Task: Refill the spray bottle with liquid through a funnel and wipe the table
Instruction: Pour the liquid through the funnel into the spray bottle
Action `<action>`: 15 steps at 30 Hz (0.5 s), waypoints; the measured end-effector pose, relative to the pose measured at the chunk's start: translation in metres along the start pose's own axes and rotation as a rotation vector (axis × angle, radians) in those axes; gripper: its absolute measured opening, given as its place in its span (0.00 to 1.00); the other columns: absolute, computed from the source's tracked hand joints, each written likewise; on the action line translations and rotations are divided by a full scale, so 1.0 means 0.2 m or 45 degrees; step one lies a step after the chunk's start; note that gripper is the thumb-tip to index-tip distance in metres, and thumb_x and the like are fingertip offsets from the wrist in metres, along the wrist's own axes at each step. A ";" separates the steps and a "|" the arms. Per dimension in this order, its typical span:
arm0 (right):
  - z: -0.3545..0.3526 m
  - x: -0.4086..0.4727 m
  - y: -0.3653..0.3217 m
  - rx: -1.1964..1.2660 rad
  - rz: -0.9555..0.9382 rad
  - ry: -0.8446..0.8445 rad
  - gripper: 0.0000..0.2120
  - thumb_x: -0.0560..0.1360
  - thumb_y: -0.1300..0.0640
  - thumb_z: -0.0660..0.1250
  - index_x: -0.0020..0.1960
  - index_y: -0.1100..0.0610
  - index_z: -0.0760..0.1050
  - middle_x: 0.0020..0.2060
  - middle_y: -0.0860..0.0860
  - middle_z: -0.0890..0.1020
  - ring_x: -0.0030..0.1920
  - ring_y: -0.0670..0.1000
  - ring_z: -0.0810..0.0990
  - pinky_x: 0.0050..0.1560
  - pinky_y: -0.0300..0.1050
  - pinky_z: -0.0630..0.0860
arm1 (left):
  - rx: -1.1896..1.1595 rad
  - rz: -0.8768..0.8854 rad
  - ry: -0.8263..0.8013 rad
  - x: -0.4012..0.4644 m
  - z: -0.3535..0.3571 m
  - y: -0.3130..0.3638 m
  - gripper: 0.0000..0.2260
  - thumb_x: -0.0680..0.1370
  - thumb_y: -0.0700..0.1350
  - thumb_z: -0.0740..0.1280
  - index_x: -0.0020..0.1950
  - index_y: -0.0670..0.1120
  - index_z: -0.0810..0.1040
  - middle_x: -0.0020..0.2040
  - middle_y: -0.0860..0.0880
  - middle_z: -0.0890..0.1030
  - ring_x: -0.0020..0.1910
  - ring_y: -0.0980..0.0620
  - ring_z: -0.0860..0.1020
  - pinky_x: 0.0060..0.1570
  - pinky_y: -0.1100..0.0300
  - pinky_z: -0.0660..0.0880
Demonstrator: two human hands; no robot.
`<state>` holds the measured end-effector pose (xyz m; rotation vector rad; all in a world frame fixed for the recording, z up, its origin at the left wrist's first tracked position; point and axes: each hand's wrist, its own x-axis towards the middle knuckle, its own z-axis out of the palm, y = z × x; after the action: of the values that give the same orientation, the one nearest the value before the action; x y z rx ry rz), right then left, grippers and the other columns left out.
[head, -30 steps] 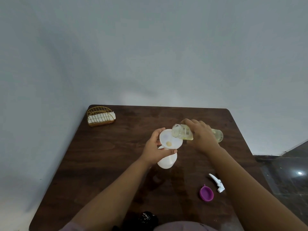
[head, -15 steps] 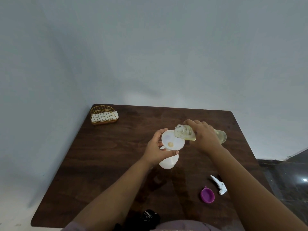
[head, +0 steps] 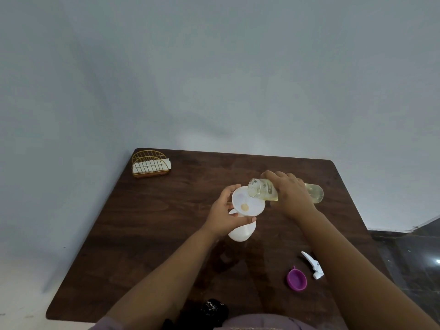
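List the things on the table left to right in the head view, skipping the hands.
Gold wire napkin holder → white spray bottle with white funnel → tilted clear bottle of yellowish liquid → purple cap → white spray nozzle.

L hand [head: 222, 216]: grips white funnel [head: 247, 204] on white spray bottle [head: 241, 232]
R hand [head: 291, 195]: tilts clear refill bottle [head: 262, 192] over funnel
Bench [head: 166, 222]: purple cap [head: 297, 280], trigger head [head: 313, 265], napkin rack [head: 150, 163]
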<state>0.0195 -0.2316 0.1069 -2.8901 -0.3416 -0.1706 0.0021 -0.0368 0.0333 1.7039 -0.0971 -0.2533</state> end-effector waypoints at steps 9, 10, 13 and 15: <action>0.00 0.00 0.00 0.004 -0.007 0.016 0.25 0.64 0.58 0.72 0.59 0.45 0.70 0.44 0.45 0.75 0.46 0.51 0.73 0.48 0.46 0.64 | 0.005 0.006 0.005 -0.01 0.00 -0.01 0.38 0.62 0.50 0.82 0.67 0.62 0.68 0.64 0.58 0.75 0.62 0.51 0.76 0.59 0.47 0.79; 0.00 0.00 0.00 -0.002 -0.009 0.016 0.25 0.64 0.58 0.72 0.59 0.45 0.70 0.44 0.45 0.76 0.46 0.51 0.73 0.48 0.46 0.65 | 0.004 0.005 0.007 -0.01 0.00 -0.01 0.38 0.62 0.50 0.82 0.67 0.62 0.68 0.64 0.58 0.75 0.62 0.51 0.76 0.59 0.47 0.79; 0.00 -0.01 0.00 -0.014 -0.012 0.013 0.25 0.65 0.58 0.72 0.59 0.45 0.70 0.45 0.45 0.76 0.46 0.52 0.73 0.49 0.46 0.65 | -0.002 -0.002 0.006 -0.01 0.00 0.00 0.38 0.62 0.50 0.82 0.67 0.62 0.68 0.64 0.58 0.75 0.62 0.51 0.76 0.59 0.48 0.79; 0.00 -0.01 0.00 -0.021 -0.010 0.011 0.25 0.65 0.58 0.72 0.59 0.46 0.70 0.45 0.46 0.76 0.47 0.52 0.73 0.49 0.47 0.66 | -0.003 -0.005 0.003 -0.01 0.00 0.00 0.38 0.62 0.49 0.82 0.67 0.62 0.68 0.64 0.58 0.75 0.62 0.51 0.76 0.59 0.48 0.78</action>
<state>0.0180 -0.2328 0.1073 -2.9037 -0.3513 -0.1883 0.0006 -0.0360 0.0325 1.7025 -0.0919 -0.2542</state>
